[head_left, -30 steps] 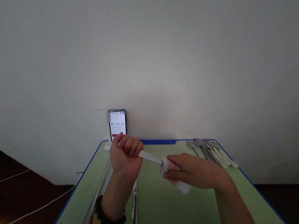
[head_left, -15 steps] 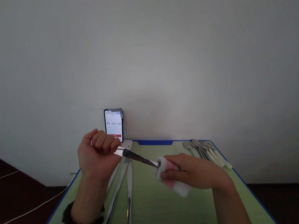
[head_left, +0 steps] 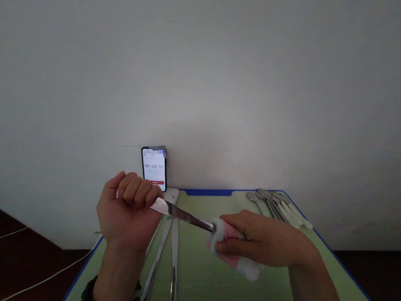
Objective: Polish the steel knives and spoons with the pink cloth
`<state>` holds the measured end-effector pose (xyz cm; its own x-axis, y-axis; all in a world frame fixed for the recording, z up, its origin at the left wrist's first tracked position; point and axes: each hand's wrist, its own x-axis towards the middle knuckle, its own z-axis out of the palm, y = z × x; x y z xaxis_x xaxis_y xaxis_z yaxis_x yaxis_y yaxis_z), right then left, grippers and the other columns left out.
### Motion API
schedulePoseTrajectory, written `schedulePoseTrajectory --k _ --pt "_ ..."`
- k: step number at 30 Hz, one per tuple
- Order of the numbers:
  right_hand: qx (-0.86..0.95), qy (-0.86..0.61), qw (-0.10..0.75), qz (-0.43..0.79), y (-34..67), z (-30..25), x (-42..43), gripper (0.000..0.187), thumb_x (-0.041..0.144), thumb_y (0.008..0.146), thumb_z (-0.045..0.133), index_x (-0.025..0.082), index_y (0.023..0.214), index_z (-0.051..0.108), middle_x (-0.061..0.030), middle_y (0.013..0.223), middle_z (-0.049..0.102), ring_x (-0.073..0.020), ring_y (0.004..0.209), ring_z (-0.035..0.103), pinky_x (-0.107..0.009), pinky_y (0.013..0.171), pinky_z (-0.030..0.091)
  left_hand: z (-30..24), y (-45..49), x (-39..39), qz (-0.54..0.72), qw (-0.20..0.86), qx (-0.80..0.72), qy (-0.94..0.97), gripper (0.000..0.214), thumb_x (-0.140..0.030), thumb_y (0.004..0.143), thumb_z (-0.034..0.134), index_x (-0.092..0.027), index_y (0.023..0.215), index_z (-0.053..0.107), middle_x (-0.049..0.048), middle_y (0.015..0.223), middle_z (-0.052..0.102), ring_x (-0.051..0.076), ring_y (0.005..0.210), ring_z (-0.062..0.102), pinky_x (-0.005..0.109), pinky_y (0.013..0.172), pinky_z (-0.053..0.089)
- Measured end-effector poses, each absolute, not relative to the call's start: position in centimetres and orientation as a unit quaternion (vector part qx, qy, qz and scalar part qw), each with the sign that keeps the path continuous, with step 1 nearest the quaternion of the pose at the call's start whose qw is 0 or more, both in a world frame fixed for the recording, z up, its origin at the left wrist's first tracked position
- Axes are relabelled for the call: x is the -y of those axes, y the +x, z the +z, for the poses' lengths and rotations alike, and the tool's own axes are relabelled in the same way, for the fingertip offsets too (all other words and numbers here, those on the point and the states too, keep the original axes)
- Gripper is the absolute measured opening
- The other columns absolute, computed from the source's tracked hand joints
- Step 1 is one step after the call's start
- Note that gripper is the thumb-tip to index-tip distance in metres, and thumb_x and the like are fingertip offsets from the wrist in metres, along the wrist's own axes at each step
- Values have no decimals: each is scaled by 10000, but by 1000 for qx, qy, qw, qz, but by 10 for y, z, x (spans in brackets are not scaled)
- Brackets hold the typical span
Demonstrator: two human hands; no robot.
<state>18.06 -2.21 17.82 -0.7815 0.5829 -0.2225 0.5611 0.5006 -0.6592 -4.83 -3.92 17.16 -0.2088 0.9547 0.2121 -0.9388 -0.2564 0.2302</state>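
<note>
Knife (head_left: 184,215), one end in pink-white cloth (head_left: 233,261) (right hand (head_left: 260,239) around it)

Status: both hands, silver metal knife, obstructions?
Left hand closed on one end of silver metal knife. Right hand holds fluffy pink-and-white cloth around other end. Other metal knives on green tabletop, not blocking.

A black-edged rectangular phone (head_left: 154,166) stands upright near a plain grey-white wall (head_left: 249,70), its lit screen reading 00:20:51 above a red bar; a pixelated patch covers its top right corner. By its foot is a flat white object (head_left: 172,195), partly hidden, at the far edge of the pale green bench (head_left: 209,282), which has a blue rim (head_left: 210,193). A thin dark line (head_left: 129,146) marks the wall beside the phone. To the left, a slender white cable (head_left: 43,281) runs over a dark reddish-brown floor (head_left: 13,268).
</note>
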Motion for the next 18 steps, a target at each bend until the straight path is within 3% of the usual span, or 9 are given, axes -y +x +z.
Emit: schedulePoseTrajectory --k 12,18 --pt "865 -367 -6 344 161 168 22 286 453 858 492 180 805 560 -9 715 599 -115 613 498 -214 533 311 169 -47 36 782 605 -67 134 350 -101 808 343 -215 556 129 -87 461 82 81 362 140 235 356 175" --pt "869 -351 26 349 152 171 23 289 456 865 471 186 786 541 6 690 586 -103 581 468 -214 532 306 176 -27 39 752 647 -86 97 286 -193 880 347 -203 600 289 -86 502 250 62 384 261 192 366 245"
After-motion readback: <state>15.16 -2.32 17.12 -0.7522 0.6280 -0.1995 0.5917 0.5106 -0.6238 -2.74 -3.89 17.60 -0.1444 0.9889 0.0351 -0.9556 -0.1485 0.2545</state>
